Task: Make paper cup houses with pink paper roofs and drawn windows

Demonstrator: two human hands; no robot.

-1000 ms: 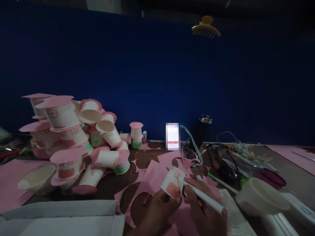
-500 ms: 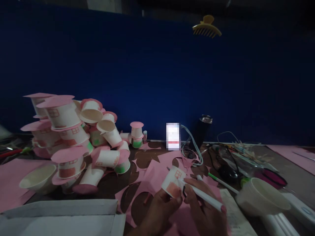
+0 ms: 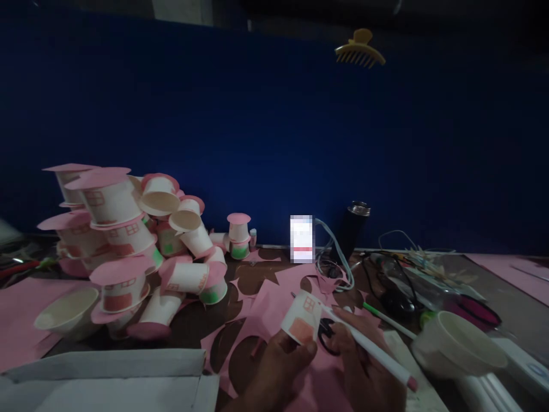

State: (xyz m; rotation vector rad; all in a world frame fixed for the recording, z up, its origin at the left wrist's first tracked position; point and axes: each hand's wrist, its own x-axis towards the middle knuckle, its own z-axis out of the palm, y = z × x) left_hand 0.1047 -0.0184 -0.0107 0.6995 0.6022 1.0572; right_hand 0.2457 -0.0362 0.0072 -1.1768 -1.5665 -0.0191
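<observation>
- White paper cup [image 3: 302, 316], near and central in the head view: our left hand [image 3: 288, 359] grips its lower side between thumb and fingers.
- Our right hand [image 3: 357, 357] clasps a slim white marker with a pink end [image 3: 377, 350], its tip by the cup's right edge; contact unclear.
- Done, we judge: a red four-pane window [image 3: 308, 304] and a solid orange-red patch [image 3: 301, 330].
- Perhaps left: a pink paper disc [image 3: 98, 178], as the white paper cups stacked on the left [image 3: 115, 206] wear; we see none here.
</observation>
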